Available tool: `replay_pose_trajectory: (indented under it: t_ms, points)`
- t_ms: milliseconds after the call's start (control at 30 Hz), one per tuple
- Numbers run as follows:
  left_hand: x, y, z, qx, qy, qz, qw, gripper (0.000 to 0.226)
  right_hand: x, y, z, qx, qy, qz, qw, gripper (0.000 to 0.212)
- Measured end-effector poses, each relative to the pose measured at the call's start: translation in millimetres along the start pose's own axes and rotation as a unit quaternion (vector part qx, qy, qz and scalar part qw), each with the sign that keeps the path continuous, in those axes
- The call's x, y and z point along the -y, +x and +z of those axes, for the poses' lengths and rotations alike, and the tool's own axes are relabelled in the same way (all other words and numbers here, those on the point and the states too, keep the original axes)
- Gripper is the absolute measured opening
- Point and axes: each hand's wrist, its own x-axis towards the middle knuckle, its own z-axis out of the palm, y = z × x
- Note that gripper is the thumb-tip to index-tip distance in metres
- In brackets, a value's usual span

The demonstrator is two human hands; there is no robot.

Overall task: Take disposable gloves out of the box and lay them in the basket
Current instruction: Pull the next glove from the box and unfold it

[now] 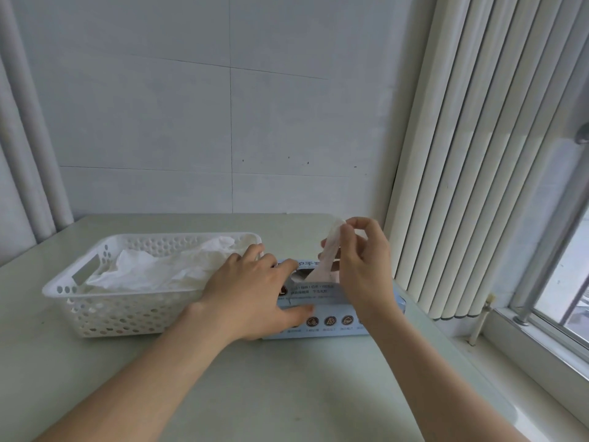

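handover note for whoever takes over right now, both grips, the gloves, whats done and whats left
Left grip: fingers spread, presses down on the box.
Right grip: pinches a glove, partly drawn from the box slot.
Done: a pile of gloves lies in the basket, left of the box.
Left: pull this glove free, lay it in the basket, carry on.

Glove box (331, 311) — "护手" on top, "L" size mark, rest illeg.
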Motion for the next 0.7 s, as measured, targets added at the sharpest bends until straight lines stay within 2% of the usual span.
replay_pose_trajectory:
  t_ms: [167,267,367,467,600,633,700]
  points:
    - [0.7,-1.7,-3.3,0.017,-0.009,0.004,1.000,0.079,0.5,6.2,-0.7,-0.100,0.075,0.000,0.992,0.012]
    - [0.6,-2.0,-4.2,0.026,-0.012,0.003,1.000,0.080,4.9,10.0,-6.4,-0.119,0.153,0.007,0.981,0.014]
    - [-0.3,-2.7,-6.1,0.031,-0.024,-0.001,0.999,0.080,11.3,8.7,-8.5,-0.096,0.180,-0.009,0.979,0.014]
    - [-1.4,-2.6,-8.4,0.027,-0.053,-0.007,0.998,0.077,17.8,3.3,-5.8,-0.062,0.156,-0.042,0.985,0.016]
    - [-1.8,1.4,-10.7,-0.056,-0.086,-0.002,0.995,0.083,25.3,-7.8,0.0,0.001,0.059,-0.110,0.992,0.010]
    - [-3.9,1.9,-12.1,-0.086,-0.104,0.005,0.991,0.078,26.7,-10.3,1.7,0.021,0.056,-0.113,0.992,0.010]
    - [-10.9,2.1,-12.7,-0.140,-0.167,0.027,0.976,0.053,28.8,-14.1,5.3,0.064,0.070,-0.107,0.990,0.009]
